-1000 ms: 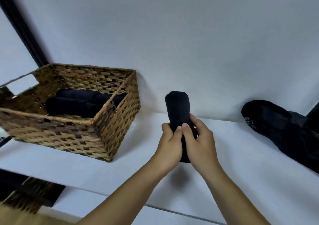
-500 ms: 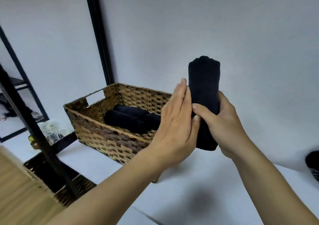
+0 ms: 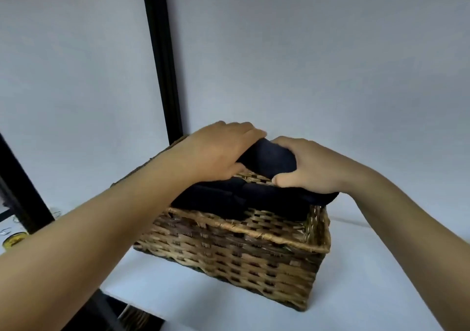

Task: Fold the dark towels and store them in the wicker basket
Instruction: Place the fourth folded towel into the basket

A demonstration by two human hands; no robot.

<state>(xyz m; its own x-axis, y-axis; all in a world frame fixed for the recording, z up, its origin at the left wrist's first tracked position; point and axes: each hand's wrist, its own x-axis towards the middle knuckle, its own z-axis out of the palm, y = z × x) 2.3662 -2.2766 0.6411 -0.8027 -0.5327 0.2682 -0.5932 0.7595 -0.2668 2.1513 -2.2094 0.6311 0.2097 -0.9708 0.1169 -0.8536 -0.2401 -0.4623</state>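
Towel roll (image 3: 267,161), dark | gripped by left hand (image 3: 216,150) and right hand (image 3: 305,165), fingers curled round it | above wicker basket (image 3: 241,249) | more rolled towels (image 3: 229,201) inside | white shelf (image 3: 229,305).

Two hands, the left hand (image 3: 216,150) and the right hand (image 3: 307,165), one rolled dark towel (image 3: 269,161) between their fingers, at least two more rolled towels (image 3: 229,198) below the fingers, and one wicker basket (image 3: 236,254) under them.
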